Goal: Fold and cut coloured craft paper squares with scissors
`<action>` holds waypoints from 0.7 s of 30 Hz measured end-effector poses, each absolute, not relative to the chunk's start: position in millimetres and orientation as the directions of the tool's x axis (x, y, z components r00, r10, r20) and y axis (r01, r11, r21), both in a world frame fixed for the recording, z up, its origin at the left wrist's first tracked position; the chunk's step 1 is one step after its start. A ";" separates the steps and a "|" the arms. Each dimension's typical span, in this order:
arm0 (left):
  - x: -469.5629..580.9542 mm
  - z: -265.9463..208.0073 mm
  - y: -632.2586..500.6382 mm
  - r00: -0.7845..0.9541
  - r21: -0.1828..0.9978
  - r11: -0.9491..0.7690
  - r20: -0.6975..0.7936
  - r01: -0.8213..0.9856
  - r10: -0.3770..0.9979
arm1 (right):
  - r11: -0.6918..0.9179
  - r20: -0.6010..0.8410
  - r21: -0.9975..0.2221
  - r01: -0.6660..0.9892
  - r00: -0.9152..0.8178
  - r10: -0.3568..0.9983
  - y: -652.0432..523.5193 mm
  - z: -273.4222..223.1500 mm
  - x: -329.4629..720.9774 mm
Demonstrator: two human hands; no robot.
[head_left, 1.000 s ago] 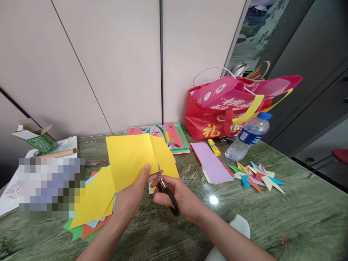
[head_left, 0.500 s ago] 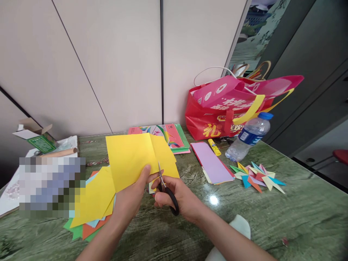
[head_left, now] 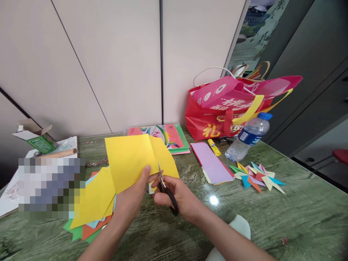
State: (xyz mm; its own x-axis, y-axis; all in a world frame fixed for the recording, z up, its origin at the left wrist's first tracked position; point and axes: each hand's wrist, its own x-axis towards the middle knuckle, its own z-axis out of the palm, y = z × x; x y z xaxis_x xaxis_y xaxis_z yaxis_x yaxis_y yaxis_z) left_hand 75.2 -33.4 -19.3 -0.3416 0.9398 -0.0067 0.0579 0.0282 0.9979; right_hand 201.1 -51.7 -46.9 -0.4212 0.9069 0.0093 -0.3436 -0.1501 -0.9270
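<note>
My left hand (head_left: 138, 186) pinches a yellow sheet of paper (head_left: 130, 159) along its lower edge, thumb on top. The sheet is raised above the table, with a line running down from its top edge to the scissors. My right hand (head_left: 176, 194) has its fingers in the black handles of a pair of scissors (head_left: 169, 197). The blades point up and away, at the paper's line. Right of the line, the yellow paper leans away and partly hides behind my hands. Below my left wrist lies a fanned stack of coloured paper (head_left: 94, 201), yellow on top.
Folded paper stars (head_left: 258, 175) lie to the right. Near them are purple paper strips (head_left: 212, 163), a glue stick (head_left: 214, 147) and a water bottle (head_left: 248, 137). A red bag (head_left: 209, 116) and paper packs (head_left: 174, 136) stand by the wall. At left is a small green box (head_left: 43, 143).
Both hands stay nearly in place. The yellow paper right of the cut line has shifted slightly, and the scissors have barely moved.
</note>
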 end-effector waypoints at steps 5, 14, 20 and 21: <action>77.1 -15.9 -33.5 -0.379 0.994 0.053 -0.013 0.094 0.925 | -0.142 0.009 -0.934 -0.327 -0.419 0.908 -51.6 -44.6 202.7; 71.9 -26.5 -32.5 -0.333 0.996 0.064 -0.040 0.060 0.942 | -0.108 0.044 -0.936 -0.336 -0.415 0.909 -51.8 -45.7 202.3; 71.6 -27.0 -32.1 -0.345 0.998 0.042 -0.025 0.042 0.938 | -0.135 0.020 -0.932 -0.335 -0.421 0.907 -50.6 -50.6 201.4; 71.5 -27.2 -32.0 -0.352 0.999 0.038 -0.025 0.030 0.936 | -0.145 0.010 -0.932 -0.334 -0.421 0.907 -50.7 -51.1 201.2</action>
State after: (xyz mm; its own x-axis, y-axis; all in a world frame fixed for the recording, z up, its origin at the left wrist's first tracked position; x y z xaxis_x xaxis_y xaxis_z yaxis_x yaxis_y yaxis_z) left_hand 71.5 -32.0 -27.2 -0.3517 0.9358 -0.0250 0.0297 0.0378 0.9988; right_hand 201.2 -50.7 -51.1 -0.4214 0.9068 0.0098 -0.3336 -0.1449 -0.9315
